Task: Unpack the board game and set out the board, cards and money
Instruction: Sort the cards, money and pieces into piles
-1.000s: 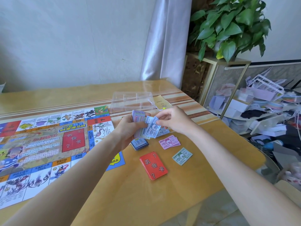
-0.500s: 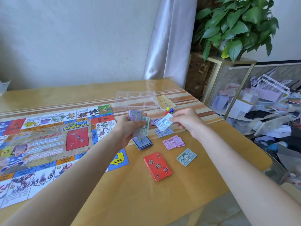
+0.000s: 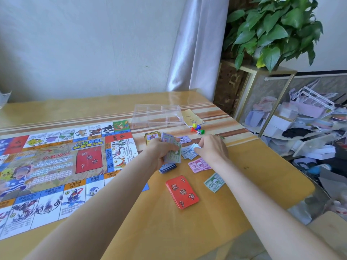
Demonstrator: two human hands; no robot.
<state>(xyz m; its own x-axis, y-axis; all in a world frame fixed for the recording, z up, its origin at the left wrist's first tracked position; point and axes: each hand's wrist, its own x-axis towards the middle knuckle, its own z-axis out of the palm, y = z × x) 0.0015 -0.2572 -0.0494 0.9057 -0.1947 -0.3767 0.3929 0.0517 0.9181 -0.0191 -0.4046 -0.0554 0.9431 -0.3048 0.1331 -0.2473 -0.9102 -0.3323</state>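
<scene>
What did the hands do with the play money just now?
The right hand pulled one blue paper note off the stack of play money gripped in the left hand, carried it down and now lays it on the blue note pile. The red card deck stayed put.

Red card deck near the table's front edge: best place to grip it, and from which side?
Probably pinch the red card deck across its two long edges, coming from above. It lies flat on the table, long axis skewed, so turn the wrist to match. The long sides look clear: the green bill lies apart to its right. A pinch across the width should keep the stack together.
</scene>
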